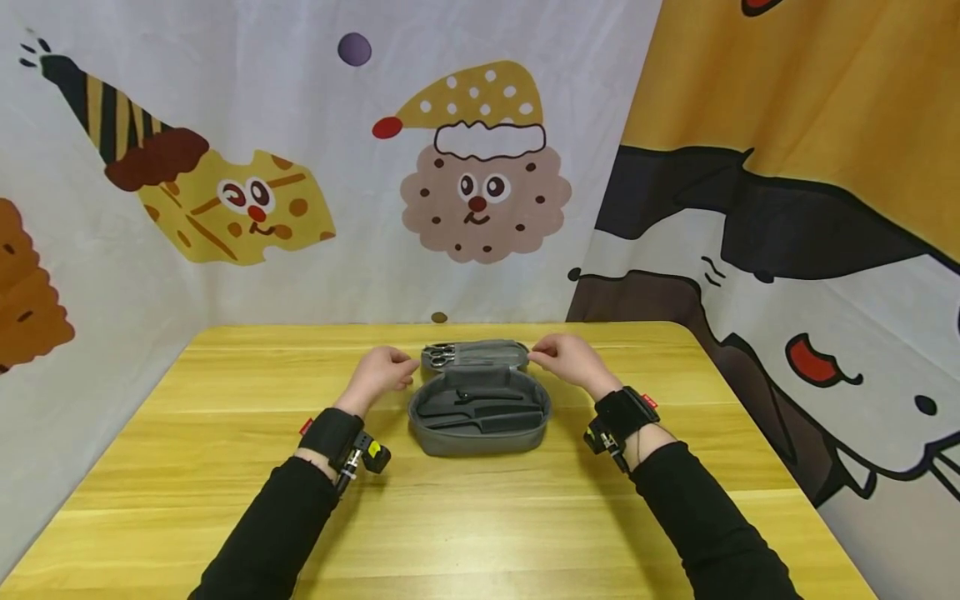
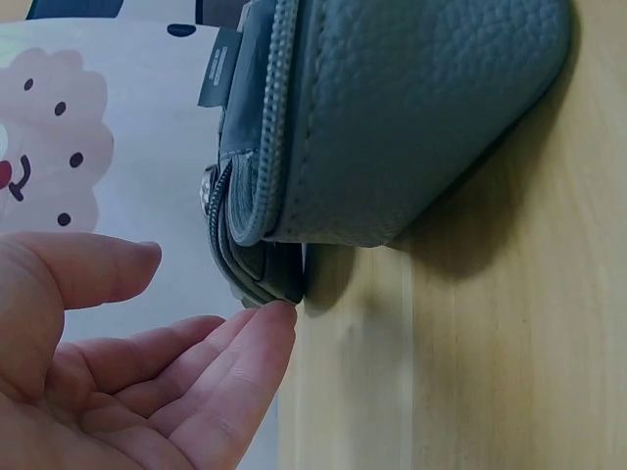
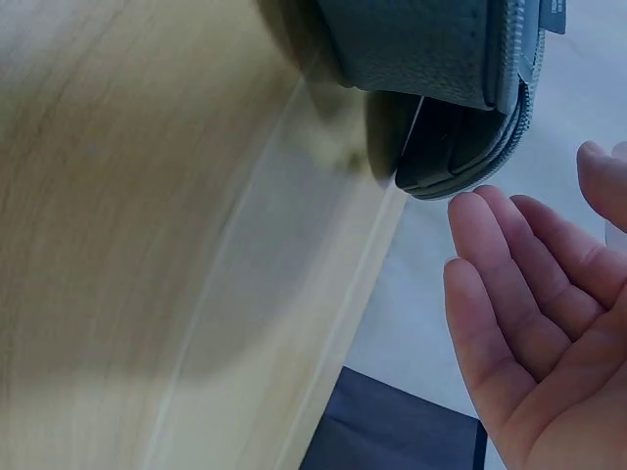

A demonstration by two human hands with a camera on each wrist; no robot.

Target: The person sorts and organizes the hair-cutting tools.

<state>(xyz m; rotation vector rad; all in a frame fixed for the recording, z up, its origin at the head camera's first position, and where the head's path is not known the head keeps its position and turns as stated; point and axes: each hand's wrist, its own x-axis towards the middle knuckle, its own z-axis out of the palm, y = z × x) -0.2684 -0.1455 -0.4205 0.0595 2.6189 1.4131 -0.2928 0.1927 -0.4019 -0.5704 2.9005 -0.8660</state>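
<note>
A grey zippered case (image 1: 480, 440) stands unzipped on the table, its lid (image 1: 491, 353) folded back toward the wall. Scissors (image 1: 441, 357) sit at the left of the lid beside a clear pocket. Inside the base lie a black comb (image 1: 506, 418) with a thin handle and a slim dark item (image 1: 491, 397) whose kind I cannot tell. My left hand (image 1: 381, 372) is at the lid's left end, its fingertips at the edge with the thumb apart in the left wrist view. At the lid's right end, my right hand (image 1: 573, 360) has its slightly bent fingertips close against the edge.
The wooden table (image 1: 480, 525) ends just behind the lid. Beyond it hangs a cartoon-printed curtain (image 1: 300, 292). Both wrists carry black straps with small cameras, the left one (image 1: 375, 457) beside the case.
</note>
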